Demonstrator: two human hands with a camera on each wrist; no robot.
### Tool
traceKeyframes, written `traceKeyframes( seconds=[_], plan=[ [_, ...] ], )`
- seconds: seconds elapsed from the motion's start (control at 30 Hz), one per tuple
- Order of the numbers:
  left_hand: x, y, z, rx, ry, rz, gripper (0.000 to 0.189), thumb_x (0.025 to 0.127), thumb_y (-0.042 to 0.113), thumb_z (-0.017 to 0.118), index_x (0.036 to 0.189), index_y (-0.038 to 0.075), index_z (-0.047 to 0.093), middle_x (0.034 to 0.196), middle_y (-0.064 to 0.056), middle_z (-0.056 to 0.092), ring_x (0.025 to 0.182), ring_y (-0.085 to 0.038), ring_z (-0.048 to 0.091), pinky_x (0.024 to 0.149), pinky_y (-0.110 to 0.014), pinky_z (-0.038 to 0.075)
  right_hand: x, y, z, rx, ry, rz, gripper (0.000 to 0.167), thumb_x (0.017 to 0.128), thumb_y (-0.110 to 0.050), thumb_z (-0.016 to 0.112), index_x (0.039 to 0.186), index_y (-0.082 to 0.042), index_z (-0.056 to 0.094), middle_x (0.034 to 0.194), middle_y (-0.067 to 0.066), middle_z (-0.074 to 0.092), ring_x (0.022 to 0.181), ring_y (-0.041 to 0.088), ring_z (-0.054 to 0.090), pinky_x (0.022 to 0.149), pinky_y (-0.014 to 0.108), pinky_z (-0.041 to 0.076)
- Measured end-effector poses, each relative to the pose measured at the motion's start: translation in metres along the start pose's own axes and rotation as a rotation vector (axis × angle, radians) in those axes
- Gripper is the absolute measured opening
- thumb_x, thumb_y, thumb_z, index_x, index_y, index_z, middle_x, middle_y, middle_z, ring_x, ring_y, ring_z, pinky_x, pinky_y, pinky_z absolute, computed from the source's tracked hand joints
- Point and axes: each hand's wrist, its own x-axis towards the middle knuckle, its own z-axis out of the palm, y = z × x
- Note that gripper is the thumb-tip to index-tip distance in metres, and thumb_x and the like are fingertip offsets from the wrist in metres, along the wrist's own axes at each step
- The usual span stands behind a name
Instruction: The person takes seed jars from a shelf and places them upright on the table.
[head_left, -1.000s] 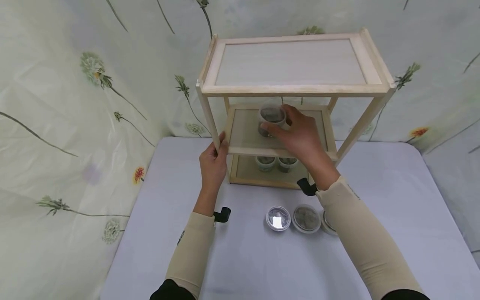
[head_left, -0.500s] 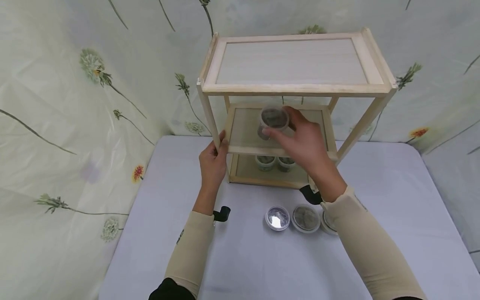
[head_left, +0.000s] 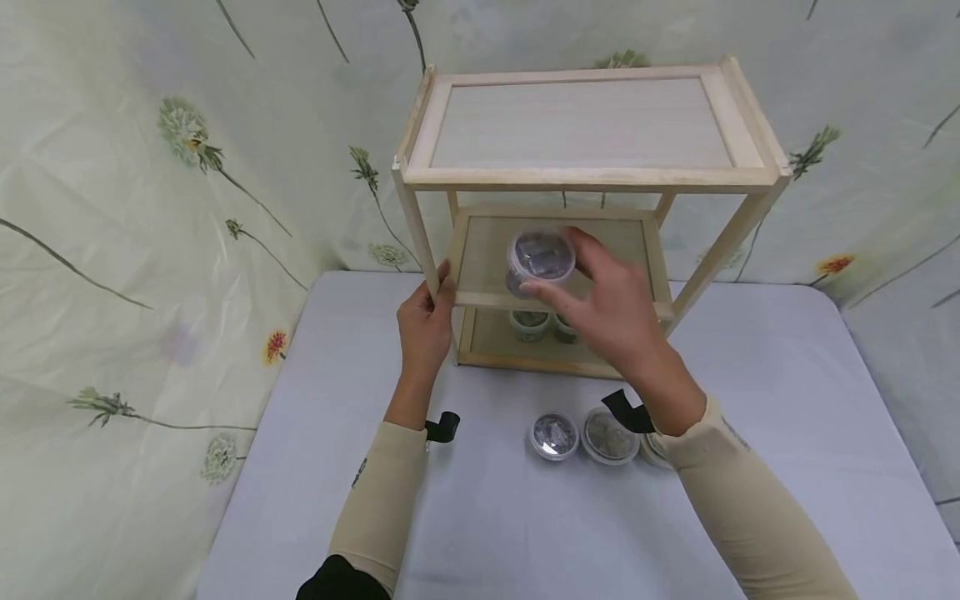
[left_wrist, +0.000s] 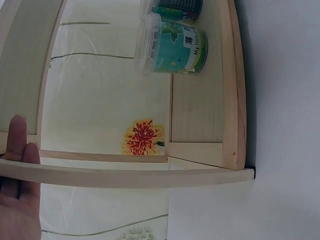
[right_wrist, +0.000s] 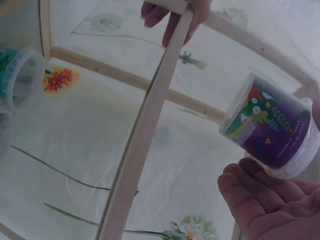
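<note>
In the head view my left hand [head_left: 426, 329] grips the left front post [head_left: 416, 218] of a three-tier wooden shelf rack, beside the middle shelf. My right hand [head_left: 617, 308] holds a small round plastic tub [head_left: 540, 258] between thumb and fingers. A clear lid tops this tub, and its purple label [right_wrist: 275, 127] with a colourful cartoon print shows in the right wrist view. The tub overlaps the middle shelf [head_left: 487, 297] near its front edge. On the bottom shelf stand two teal-labelled tubs [left_wrist: 175, 46], partly covered from above by the middle shelf and right hand.
Several lidded tubs [head_left: 555, 437] stand in a row on the white-covered table [head_left: 487, 517] in front of the rack; the right wrist hides part of them. The rack's top shelf [head_left: 585, 125] overhangs the right hand. A flower-printed backdrop [head_left: 225, 333] surrounds the table.
My right hand has brought the tub a little toward me, from over the middle shelf to its front edge, tilting its lid more into view. The left hand stays on the post.
</note>
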Motion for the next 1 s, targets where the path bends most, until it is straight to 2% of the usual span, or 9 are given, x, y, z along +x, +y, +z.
traceKeyframes(
  seconds=[0.1, 0.2, 0.33, 0.5, 0.63, 0.77, 0.87, 1.0],
  plan=[
    [0.0, 0.0, 0.0, 0.005, 0.0, -0.002, 0.033, 0.107, 0.01, 0.06, 0.138, 0.0, 0.067, 0.08, -0.023, 0.063, 0.067, -0.016, 0.037, 0.064, -0.024, 0.036, -0.005, -0.002, 0.0, 0.014, 0.003, -0.016, 0.069, 0.084, -0.029, 0.091, 0.142, -0.005, 0.061, 0.124, 0.009, 0.073, 0.122, 0.031, 0.066, 0.102, 0.049, 0.051],
    [0.0, 0.0, 0.0, 0.007, 0.005, -0.01, 0.033, 0.107, 0.011, 0.06, 0.138, 0.0, 0.067, 0.095, -0.027, 0.069, 0.072, -0.018, 0.043, 0.068, -0.024, 0.039, -0.01, -0.002, 0.001, 0.026, -0.009, -0.027, 0.068, 0.085, -0.027, 0.091, 0.141, -0.004, 0.061, 0.124, 0.01, 0.073, 0.121, 0.032, 0.067, 0.101, 0.05, 0.052],
    [0.0, 0.001, -0.001, 0.009, 0.007, -0.018, 0.033, 0.108, 0.011, 0.06, 0.138, 0.0, 0.067, 0.11, -0.027, 0.072, 0.078, -0.02, 0.047, 0.072, -0.025, 0.04, -0.017, -0.004, 0.001, 0.037, -0.028, -0.04, 0.067, 0.084, -0.027, 0.092, 0.14, -0.006, 0.061, 0.124, 0.007, 0.073, 0.12, 0.03, 0.068, 0.1, 0.05, 0.053],
    [0.0, 0.002, -0.001, 0.015, 0.006, -0.014, 0.033, 0.108, 0.01, 0.06, 0.138, 0.0, 0.066, 0.092, -0.03, 0.067, 0.07, -0.018, 0.04, 0.067, -0.025, 0.037, -0.024, -0.008, -0.001, 0.047, -0.051, -0.046, 0.069, 0.082, -0.028, 0.093, 0.141, -0.01, 0.061, 0.124, 0.003, 0.073, 0.121, 0.028, 0.068, 0.099, 0.049, 0.053],
    [0.001, 0.002, 0.0, 0.014, 0.005, -0.014, 0.033, 0.107, 0.011, 0.061, 0.138, 0.001, 0.067, 0.086, -0.028, 0.064, 0.067, -0.015, 0.037, 0.064, -0.024, 0.035, -0.028, -0.011, -0.003, 0.042, -0.059, -0.063, 0.07, 0.08, -0.027, 0.094, 0.141, -0.012, 0.061, 0.119, 0.002, 0.073, 0.119, 0.028, 0.068, 0.098, 0.05, 0.054],
    [0.0, 0.0, 0.0, 0.005, 0.0, -0.019, 0.033, 0.107, 0.011, 0.061, 0.138, 0.001, 0.067, 0.085, -0.027, 0.063, 0.068, -0.016, 0.036, 0.063, -0.024, 0.035, -0.035, -0.012, -0.004, 0.019, -0.069, -0.079, 0.072, 0.08, -0.025, 0.095, 0.142, -0.012, 0.06, 0.113, 0.003, 0.074, 0.109, 0.028, 0.072, 0.089, 0.049, 0.057],
    [0.0, 0.0, 0.001, 0.002, -0.003, -0.022, 0.033, 0.107, 0.011, 0.061, 0.138, 0.0, 0.067, 0.105, -0.025, 0.072, 0.078, -0.016, 0.047, 0.07, -0.023, 0.04, -0.043, -0.012, -0.003, 0.004, -0.096, -0.076, 0.074, 0.081, -0.026, 0.094, 0.145, -0.012, 0.058, 0.115, 0.004, 0.073, 0.101, 0.025, 0.072, 0.084, 0.047, 0.057],
    [0.001, 0.0, 0.001, 0.007, -0.002, -0.024, 0.033, 0.107, 0.011, 0.061, 0.138, 0.0, 0.066, 0.134, -0.017, 0.068, 0.094, -0.018, 0.054, 0.08, -0.024, 0.044, -0.052, -0.01, 0.0, 0.008, -0.145, -0.091, 0.078, 0.082, -0.027, 0.093, 0.148, -0.011, 0.055, 0.12, 0.005, 0.073, 0.103, 0.022, 0.07, 0.087, 0.048, 0.055]
  ],
)
